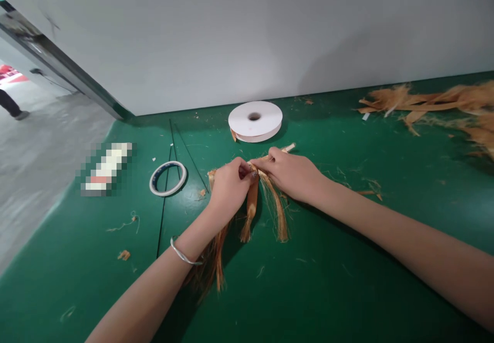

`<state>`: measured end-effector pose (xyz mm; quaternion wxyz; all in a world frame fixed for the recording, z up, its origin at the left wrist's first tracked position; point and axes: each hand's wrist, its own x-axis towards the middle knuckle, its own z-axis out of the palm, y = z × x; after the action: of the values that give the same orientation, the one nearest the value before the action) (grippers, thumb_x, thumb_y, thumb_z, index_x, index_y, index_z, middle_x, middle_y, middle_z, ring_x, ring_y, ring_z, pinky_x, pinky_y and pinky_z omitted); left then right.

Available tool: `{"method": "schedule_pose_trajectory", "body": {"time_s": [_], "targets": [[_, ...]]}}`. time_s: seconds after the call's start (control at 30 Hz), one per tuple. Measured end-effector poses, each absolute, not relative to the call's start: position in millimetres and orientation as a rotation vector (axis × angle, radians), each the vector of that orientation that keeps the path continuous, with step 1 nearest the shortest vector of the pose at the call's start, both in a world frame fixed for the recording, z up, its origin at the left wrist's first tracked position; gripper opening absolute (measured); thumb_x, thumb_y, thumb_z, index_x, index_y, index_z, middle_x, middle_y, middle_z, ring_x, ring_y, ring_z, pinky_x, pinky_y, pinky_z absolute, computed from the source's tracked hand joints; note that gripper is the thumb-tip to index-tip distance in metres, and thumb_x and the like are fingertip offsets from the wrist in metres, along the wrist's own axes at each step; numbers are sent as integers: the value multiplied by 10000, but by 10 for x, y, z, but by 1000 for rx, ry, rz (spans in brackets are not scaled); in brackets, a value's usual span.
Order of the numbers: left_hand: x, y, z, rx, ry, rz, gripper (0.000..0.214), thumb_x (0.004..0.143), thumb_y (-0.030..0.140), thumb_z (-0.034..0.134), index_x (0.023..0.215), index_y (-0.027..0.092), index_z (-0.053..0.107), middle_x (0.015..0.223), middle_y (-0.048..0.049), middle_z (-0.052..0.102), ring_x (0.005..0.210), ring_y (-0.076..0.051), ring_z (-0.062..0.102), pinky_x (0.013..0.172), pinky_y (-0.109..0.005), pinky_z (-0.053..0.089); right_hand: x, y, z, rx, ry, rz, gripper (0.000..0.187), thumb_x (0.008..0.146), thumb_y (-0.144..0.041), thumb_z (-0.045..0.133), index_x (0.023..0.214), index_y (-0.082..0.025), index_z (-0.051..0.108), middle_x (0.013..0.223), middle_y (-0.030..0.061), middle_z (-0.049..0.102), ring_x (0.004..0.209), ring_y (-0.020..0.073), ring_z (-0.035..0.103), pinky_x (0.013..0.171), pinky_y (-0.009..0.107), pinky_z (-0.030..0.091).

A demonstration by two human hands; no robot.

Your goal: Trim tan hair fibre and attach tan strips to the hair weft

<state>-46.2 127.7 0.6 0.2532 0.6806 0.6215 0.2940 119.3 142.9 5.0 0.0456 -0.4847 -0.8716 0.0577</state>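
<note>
My left hand [232, 182] and my right hand [289, 172] meet over the green tabletop, fingertips pinched together on a strip of orange-brown ribbon [252, 199]. The ribbon hangs toward me and ends in a frayed tip. Beside it dangles a frayed, straw-coloured tassel [281, 217]. A pale-tipped stick [290, 148], wrapped in similar material, sticks out beyond my right hand. More brown fringe [219, 255] hangs below my left hand, partly hidden by the wrist. The exact spot under my fingertips is covered.
Behind my hands lies a white ribbon spool [255, 121] near the wall. To the left are a tape roll [168, 179], thin black rods [161, 224] and a blurred-out item [108, 168]. Frayed ribbon strips [436, 104] lie at back right. A person's leg [11, 104] shows far left.
</note>
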Motion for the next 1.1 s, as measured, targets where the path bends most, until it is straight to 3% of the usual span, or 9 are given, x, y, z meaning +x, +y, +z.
{"method": "schedule_pose_trajectory", "body": {"time_s": [0.33,0.73,0.93,1.1], "targets": [[-467,1296,-10,1871,1701,794,79,741,166,623,698,184,558,659,13,625,608,-132,557,573,-246,386,1175,1444,40,-1490,-2686,195,406,947,-379,260,1222,-307,550,884,71,426,628,123,310,518,255,142],[-452,1295,-22,1899,1687,773,79,746,163,612,692,185,560,663,12,633,617,-136,565,582,-256,378,1142,1471,-32,-1449,-2761,25,418,962,-290,223,1338,-291,407,1029,118,477,701,148,405,533,269,133],[-460,1318,-19,1870,1700,771,76,744,151,611,701,184,557,687,3,642,638,-139,570,590,-255,384,1138,1474,-9,-1466,-2791,2,408,939,-233,236,1261,-258,485,997,117,485,709,150,422,530,274,134],[-475,1324,-37,1836,1706,767,118,735,196,644,718,187,527,677,2,622,611,-133,547,575,-254,369,1158,1502,-44,-1496,-2752,82,401,946,-271,240,1286,-264,453,1022,108,491,673,133,407,525,258,147]]}}
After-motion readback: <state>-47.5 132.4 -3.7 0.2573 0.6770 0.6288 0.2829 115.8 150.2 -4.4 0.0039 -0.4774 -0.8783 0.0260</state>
